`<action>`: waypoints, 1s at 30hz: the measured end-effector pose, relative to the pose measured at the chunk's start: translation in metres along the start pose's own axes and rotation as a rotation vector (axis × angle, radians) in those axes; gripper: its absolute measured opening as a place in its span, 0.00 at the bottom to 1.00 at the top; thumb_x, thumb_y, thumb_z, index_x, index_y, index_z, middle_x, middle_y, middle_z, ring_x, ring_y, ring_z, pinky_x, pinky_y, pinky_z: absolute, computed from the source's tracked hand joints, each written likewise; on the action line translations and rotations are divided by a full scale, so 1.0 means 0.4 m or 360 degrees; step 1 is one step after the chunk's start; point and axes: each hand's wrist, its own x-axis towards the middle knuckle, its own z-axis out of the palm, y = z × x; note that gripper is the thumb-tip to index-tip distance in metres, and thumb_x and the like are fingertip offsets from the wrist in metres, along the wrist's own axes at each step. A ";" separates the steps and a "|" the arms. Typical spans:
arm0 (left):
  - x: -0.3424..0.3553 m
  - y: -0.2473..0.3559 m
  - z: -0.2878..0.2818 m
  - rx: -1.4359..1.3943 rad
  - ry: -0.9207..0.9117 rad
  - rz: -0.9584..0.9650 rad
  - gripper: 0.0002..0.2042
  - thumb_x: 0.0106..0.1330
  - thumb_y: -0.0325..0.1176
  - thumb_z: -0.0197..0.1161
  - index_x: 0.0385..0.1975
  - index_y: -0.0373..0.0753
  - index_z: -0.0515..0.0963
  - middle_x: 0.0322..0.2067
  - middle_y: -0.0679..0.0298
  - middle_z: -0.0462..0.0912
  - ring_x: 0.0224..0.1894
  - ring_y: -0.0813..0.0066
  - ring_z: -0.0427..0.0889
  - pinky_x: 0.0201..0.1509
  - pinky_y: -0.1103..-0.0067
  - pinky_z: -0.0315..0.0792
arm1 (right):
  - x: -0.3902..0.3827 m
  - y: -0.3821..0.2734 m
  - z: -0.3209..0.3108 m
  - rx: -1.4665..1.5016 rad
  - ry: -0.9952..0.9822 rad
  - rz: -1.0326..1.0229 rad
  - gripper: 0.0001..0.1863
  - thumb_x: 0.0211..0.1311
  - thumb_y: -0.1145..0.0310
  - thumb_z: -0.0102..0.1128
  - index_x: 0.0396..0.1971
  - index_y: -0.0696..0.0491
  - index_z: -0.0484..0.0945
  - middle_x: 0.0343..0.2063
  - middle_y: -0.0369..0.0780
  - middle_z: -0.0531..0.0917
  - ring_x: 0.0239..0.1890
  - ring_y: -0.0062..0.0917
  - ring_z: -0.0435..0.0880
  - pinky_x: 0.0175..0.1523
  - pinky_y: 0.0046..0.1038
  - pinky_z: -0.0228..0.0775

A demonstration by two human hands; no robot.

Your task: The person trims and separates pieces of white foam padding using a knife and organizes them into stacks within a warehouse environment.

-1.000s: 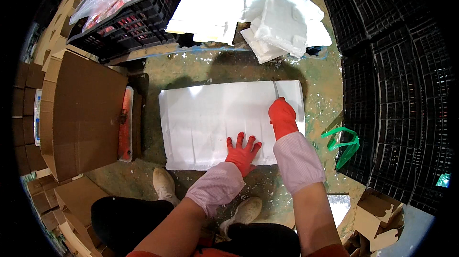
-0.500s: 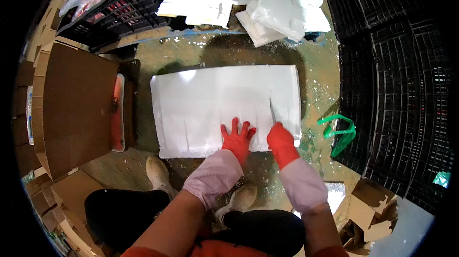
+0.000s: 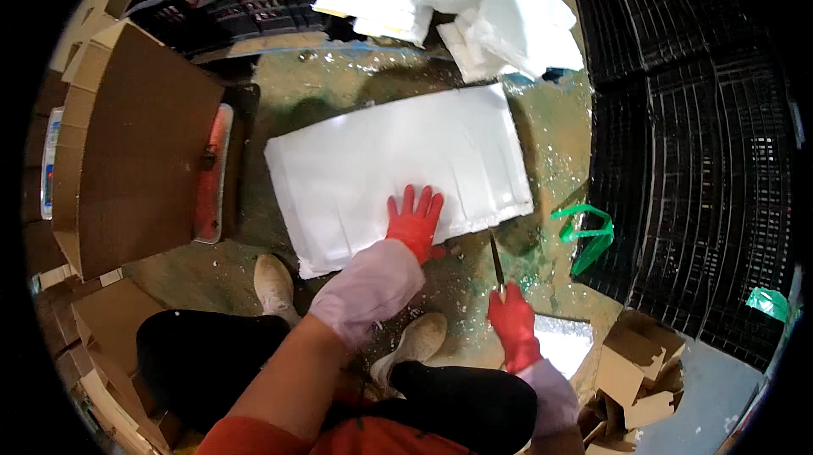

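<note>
Since half a second ago, the right hand (image 3: 513,319), clamped on the knife (image 3: 498,262), has drawn back to five o'clock of the white board (image 3: 364,163), now turned counterclockwise; the left hand (image 3: 413,225) stays pressed on it, fingers apart.

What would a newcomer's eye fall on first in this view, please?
Probably the big white foam sheet, central on the floor, with the red-gloved left hand spread near its lower edge. Below it, the red-gloved right hand grips a knife. A bright green strip shows at right, by black crates.
</note>
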 end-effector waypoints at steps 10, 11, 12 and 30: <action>-0.105 -0.165 -0.034 0.0003 -0.0355 -0.0486 0.50 0.42 0.55 0.69 0.66 0.60 0.45 0.68 0.65 0.35 0.68 0.46 0.33 0.61 0.42 0.38 | 0.394 -0.651 0.013 0.0006 -0.0276 -0.0393 0.14 0.64 0.64 0.40 0.41 0.60 0.66 0.24 0.46 0.80 0.17 0.32 0.80 0.31 0.32 0.73; -0.104 -0.161 -0.033 0.0006 -0.0380 -0.0495 0.50 0.42 0.54 0.69 0.66 0.60 0.44 0.68 0.65 0.35 0.68 0.46 0.32 0.61 0.42 0.39 | 0.412 -0.679 0.024 -0.0022 -0.0325 -0.0329 0.14 0.64 0.65 0.41 0.42 0.60 0.65 0.24 0.45 0.81 0.18 0.32 0.81 0.31 0.32 0.72; -0.104 -0.154 -0.042 -0.0080 -0.0381 -0.0525 0.50 0.42 0.49 0.71 0.65 0.60 0.46 0.68 0.67 0.36 0.69 0.49 0.33 0.62 0.42 0.37 | 0.423 -0.702 0.034 -0.0051 -0.0372 -0.0264 0.14 0.63 0.66 0.42 0.43 0.60 0.64 0.23 0.45 0.81 0.18 0.32 0.81 0.31 0.32 0.72; -0.073 -0.132 -0.016 -0.0003 -0.0300 -0.0297 0.46 0.41 0.44 0.72 0.63 0.62 0.52 0.68 0.75 0.40 0.69 0.56 0.35 0.60 0.41 0.41 | 0.069 -0.162 0.167 -0.0459 -0.0565 0.0005 0.15 0.61 0.61 0.44 0.37 0.60 0.68 0.34 0.55 0.78 0.40 0.50 0.77 0.44 0.44 0.70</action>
